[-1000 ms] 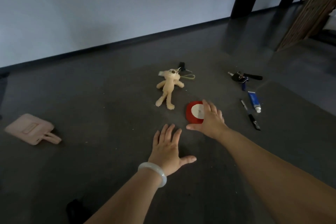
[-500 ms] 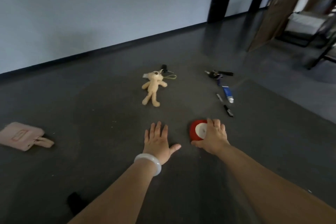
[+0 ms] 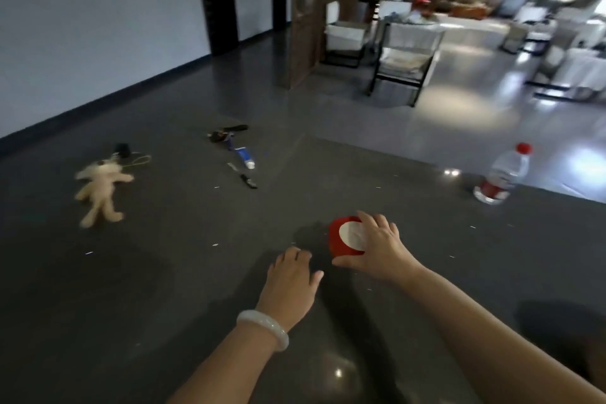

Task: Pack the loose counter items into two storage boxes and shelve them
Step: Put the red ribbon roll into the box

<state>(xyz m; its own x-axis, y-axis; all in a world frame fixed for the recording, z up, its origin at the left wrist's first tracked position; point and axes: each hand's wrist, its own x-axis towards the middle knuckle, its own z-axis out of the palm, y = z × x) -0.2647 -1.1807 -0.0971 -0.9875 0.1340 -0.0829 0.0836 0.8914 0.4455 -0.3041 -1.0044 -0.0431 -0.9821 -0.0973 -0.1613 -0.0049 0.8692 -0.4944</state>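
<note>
The right hand (image 3: 377,248) grips a round red roll with a white centre (image 3: 344,238), held near the smooth, glossy dark surface (image 3: 196,272). The left hand (image 3: 290,279) rests there empty, fingers loosely curled; a fuzzy beige plush toy (image 3: 100,188) and a clear plastic bottle (image 3: 503,174) lie well apart.

A smooth, pale, translucent white stone-like bangle (image 3: 263,329) is worn on the left wrist; both forearms are left unsleeved.

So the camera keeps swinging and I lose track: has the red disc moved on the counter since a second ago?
Yes. The red disc, under the right hand, has slid toward the person, away from the plush toy and pen.
</note>
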